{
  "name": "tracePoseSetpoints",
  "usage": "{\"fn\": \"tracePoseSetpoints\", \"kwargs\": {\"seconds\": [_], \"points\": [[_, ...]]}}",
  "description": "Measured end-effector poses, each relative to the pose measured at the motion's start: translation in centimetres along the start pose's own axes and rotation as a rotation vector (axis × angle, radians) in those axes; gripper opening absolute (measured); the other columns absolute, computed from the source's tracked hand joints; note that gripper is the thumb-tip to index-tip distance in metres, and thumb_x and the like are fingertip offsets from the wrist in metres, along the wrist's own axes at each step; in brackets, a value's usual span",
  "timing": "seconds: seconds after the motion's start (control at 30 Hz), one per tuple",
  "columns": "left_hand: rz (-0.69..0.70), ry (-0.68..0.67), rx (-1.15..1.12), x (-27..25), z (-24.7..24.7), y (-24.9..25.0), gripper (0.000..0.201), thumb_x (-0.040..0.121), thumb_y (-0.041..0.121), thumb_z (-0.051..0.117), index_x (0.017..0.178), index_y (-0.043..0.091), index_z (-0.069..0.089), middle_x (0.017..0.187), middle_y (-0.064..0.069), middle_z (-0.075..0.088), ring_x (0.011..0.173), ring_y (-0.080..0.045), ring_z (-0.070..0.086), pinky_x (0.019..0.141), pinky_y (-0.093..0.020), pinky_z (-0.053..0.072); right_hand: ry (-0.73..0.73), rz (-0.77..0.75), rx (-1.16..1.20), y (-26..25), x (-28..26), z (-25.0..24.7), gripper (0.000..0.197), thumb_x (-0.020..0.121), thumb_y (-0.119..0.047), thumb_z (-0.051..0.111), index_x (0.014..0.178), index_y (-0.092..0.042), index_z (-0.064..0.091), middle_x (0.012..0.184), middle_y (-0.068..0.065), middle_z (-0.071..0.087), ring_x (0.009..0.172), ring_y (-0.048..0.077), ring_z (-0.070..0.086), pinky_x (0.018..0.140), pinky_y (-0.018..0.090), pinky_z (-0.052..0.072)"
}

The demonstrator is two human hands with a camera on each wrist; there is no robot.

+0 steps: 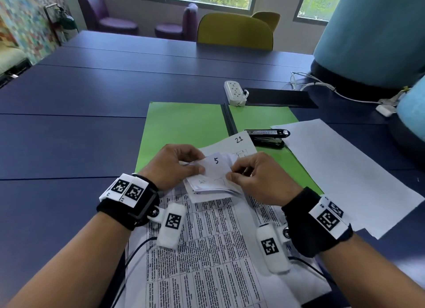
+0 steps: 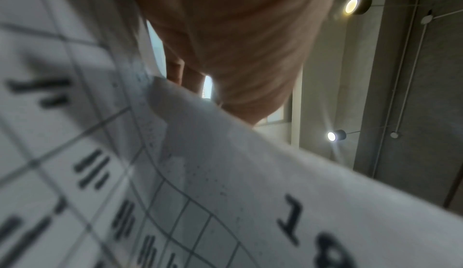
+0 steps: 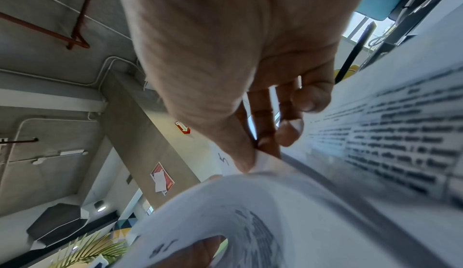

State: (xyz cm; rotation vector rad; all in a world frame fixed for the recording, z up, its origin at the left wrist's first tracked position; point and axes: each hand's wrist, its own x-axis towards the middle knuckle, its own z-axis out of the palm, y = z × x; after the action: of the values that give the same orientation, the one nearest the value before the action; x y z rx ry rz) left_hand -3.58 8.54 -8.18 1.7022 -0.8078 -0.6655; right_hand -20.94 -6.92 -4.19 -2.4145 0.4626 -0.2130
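A stack of printed white sheets (image 1: 207,250) lies in front of me, its far corner curled back into a wad of lifted corners (image 1: 211,181). The top lifted corner (image 1: 216,162) carries a handwritten 5. My left hand (image 1: 184,165) pinches this corner from the left between thumb and fingers. My right hand (image 1: 239,173) pinches its right edge, thumb against forefinger; the right wrist view shows that pinch on the paper corner (image 3: 260,159). In the left wrist view, printed paper (image 2: 225,173) fills the frame under my palm. A sheet marked 21 (image 1: 239,142) lies behind the hands.
An open green folder (image 1: 184,123) lies under the papers on the dark blue table (image 1: 69,123). A black stapler (image 1: 266,136) rests on it to the right. A blank white sheet (image 1: 345,169), a white power strip (image 1: 234,92) and a black pad (image 1: 280,97) lie beyond.
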Motion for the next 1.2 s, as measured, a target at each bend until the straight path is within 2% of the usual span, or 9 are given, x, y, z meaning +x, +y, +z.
{"fn": "tracePoseSetpoints", "kwargs": {"seconds": [0.13, 0.37, 0.57, 0.67, 0.73, 0.87, 0.93, 1.07, 1.2], "points": [[0.060, -0.030, 0.030, 0.0, -0.2, 0.2, 0.037, 0.075, 0.001, 0.084, 0.079, 0.033, 0.066, 0.098, 0.003, 0.077, 0.095, -0.017, 0.072, 0.090, -0.039, 0.058, 0.019, -0.005, 0.008, 0.0, -0.1, 0.1, 0.019, 0.087, -0.025, 0.072, 0.069, -0.022, 0.069, 0.064, -0.014, 0.064, 0.058, 0.000, 0.056, 0.060, 0.017, 0.043], [0.023, -0.110, 0.145, 0.1, -0.2, 0.1, 0.010, 0.076, 0.016, 0.087, 0.078, 0.024, 0.081, 0.109, 0.015, 0.072, 0.103, -0.006, 0.068, 0.097, -0.026, 0.050, -0.030, -0.005, -0.004, -0.8, -0.7, 0.2, 0.013, 0.084, -0.025, 0.075, 0.072, -0.029, 0.074, 0.085, -0.015, 0.074, 0.080, -0.001, 0.069, 0.077, 0.029, 0.059], [-0.078, -0.125, 0.135, -0.2, -0.2, 0.9, 0.008, 0.083, 0.023, 0.080, 0.084, 0.015, 0.081, 0.096, 0.004, 0.079, 0.086, -0.021, 0.075, 0.080, -0.034, 0.059, 0.168, -0.001, 0.038, -1.4, -0.9, 0.2, 0.023, 0.090, -0.021, 0.069, 0.068, -0.020, 0.063, 0.064, -0.009, 0.064, 0.054, 0.002, 0.054, 0.054, 0.017, 0.043], [-0.086, -0.077, 0.146, -0.4, -0.2, 1.0, 0.006, 0.084, 0.018, 0.078, 0.079, 0.016, 0.081, 0.087, 0.003, 0.079, 0.073, -0.011, 0.071, 0.072, -0.026, 0.054, 0.279, 0.030, 0.125, -1.2, -0.9, -0.2, 0.021, 0.093, -0.019, 0.065, 0.073, -0.018, 0.061, 0.067, -0.002, 0.065, 0.059, 0.013, 0.061, 0.052, 0.019, 0.043], [-0.088, -0.051, 0.137, -0.6, -0.1, 1.1, 0.006, 0.084, 0.015, 0.077, 0.079, 0.013, 0.081, 0.084, -0.003, 0.079, 0.068, -0.010, 0.068, 0.069, -0.025, 0.053, 0.245, 0.043, 0.201, -1.0, -0.9, -0.7, 0.016, 0.092, -0.020, 0.067, 0.078, -0.015, 0.063, 0.069, 0.002, 0.066, 0.060, 0.023, 0.063, 0.051, 0.022, 0.046], [-0.099, -0.040, 0.103, -0.7, 0.1, 1.3, 0.007, 0.082, 0.013, 0.077, 0.077, 0.010, 0.080, 0.082, -0.009, 0.078, 0.069, -0.015, 0.067, 0.071, -0.029, 0.054, 0.080, 0.049, 0.206, -0.4, -1.6, -0.4, 0.020, 0.080, -0.035, 0.080, 0.086, -0.021, 0.066, 0.066, -0.007, 0.057, 0.051, 0.004, 0.045, 0.052, 0.020, 0.041], [-0.104, -0.038, 0.097, -0.7, 0.1, 1.4, 0.007, 0.081, 0.013, 0.077, 0.076, 0.010, 0.080, 0.081, -0.008, 0.078, 0.069, -0.016, 0.068, 0.072, -0.030, 0.054, 0.032, 0.014, 0.142, -0.5, -1.7, -0.2, 0.016, 0.083, -0.030, 0.078, 0.075, -0.022, 0.067, 0.061, -0.006, 0.057, 0.052, 0.003, 0.044, 0.053, 0.020, 0.039], [-0.101, -0.026, 0.132, -0.8, -0.1, 1.5, 0.007, 0.081, 0.014, 0.077, 0.075, 0.011, 0.080, 0.074, -0.004, 0.077, 0.065, -0.012, 0.065, 0.071, -0.029, 0.051, 0.105, -0.012, 0.023, -0.7, -1.4, -0.3, 0.020, 0.087, -0.022, 0.073, 0.068, -0.019, 0.069, 0.059, -0.010, 0.063, 0.052, 0.001, 0.048, 0.056, 0.019, 0.041], [-0.100, -0.043, 0.176, -0.7, -0.3, 1.8, 0.007, 0.081, 0.011, 0.075, 0.077, 0.008, 0.079, 0.081, -0.012, 0.077, 0.068, -0.014, 0.064, 0.074, -0.030, 0.051, 0.142, -0.032, 0.028, -1.0, -1.4, -0.1, 0.020, 0.082, -0.020, 0.078, 0.066, -0.022, 0.066, 0.061, -0.011, 0.064, 0.054, 0.001, 0.054, 0.055, 0.013, 0.042]]}}
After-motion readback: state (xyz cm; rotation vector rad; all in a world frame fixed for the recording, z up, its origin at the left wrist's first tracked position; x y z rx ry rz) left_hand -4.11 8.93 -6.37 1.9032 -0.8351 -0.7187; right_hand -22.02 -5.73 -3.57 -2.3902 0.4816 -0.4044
